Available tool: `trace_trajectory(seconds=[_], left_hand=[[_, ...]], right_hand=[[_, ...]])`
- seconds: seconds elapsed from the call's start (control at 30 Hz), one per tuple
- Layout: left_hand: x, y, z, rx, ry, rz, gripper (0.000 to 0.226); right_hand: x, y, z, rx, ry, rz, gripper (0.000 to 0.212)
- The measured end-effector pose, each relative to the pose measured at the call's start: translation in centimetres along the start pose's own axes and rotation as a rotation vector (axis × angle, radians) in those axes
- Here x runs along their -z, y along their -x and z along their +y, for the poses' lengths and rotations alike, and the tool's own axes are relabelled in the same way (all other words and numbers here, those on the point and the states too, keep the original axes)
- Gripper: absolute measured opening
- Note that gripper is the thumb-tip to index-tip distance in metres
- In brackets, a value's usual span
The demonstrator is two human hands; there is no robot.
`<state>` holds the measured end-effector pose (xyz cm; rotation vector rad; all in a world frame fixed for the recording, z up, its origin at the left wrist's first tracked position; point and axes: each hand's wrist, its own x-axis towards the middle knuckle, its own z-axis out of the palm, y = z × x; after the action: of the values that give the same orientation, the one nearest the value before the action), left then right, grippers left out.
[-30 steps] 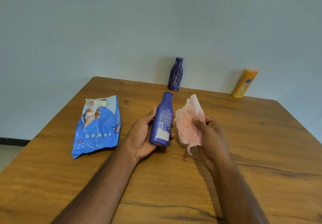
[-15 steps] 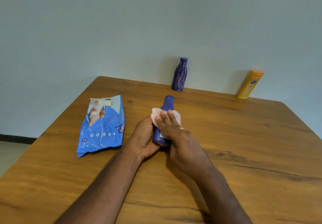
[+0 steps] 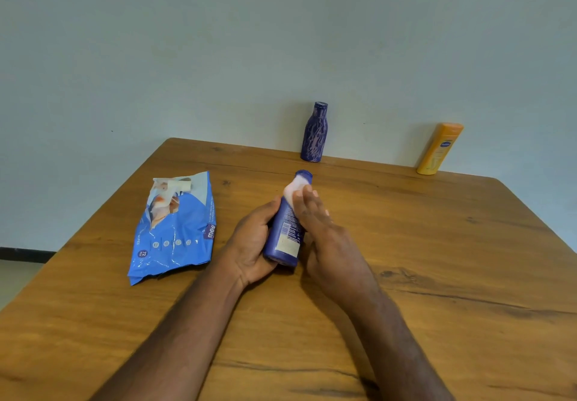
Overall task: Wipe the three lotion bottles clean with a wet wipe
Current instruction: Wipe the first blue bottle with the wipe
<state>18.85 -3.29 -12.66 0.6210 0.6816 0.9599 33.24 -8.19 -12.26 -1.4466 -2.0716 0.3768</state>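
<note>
Left hand [image 3: 249, 244] grips the glossy dark-blue bottle [image 3: 285, 232] (label up), right hand [image 3: 324, 238] with straight fingers presses the white wipe [image 3: 295, 187] at its neck.

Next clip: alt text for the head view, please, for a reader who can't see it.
The left hand grips a blue bottle above a wooden table while the right hand presses a wipe against its neck. A blue wipes pack lies to the left; a purple bottle and a yellow bottle stand at the far edge by the wall.
</note>
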Motion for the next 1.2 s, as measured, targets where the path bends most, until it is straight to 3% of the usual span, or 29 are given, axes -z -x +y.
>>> trace_trajectory(seconds=[0.1,0.3,0.63,0.77,0.9,1.2], left_hand=[[0.0,0.2,0.2,0.003,0.035,-0.036,0.037],[-0.4,0.0,-0.6,0.006,0.028,-0.075,0.041],[1.5,-0.8,1.2,-0.117,0.248,0.110,0.059],[0.5,-0.4,0.7,-0.079,0.245,0.062,0.041],[-0.1,-0.2,-0.2,-0.006,0.222,0.007,0.045],[1.1,-0.8,0.8,-0.022,0.360,0.028,0.048]], right_hand=[[-0.2,0.0,-0.3,0.054,0.019,-0.010,0.085],[0.1,-0.5,0.5,-0.072,-0.089,0.155,0.082],[0.5,1.2,-0.5,0.108,-0.345,-0.002,0.063],[-0.4,0.5,-0.2,-0.037,-0.405,0.055,0.062],[-0.8,-0.2,-0.5,-0.125,-0.343,0.111,0.072],[0.6,1.0,0.0,0.144,-0.202,-0.104,0.078]])
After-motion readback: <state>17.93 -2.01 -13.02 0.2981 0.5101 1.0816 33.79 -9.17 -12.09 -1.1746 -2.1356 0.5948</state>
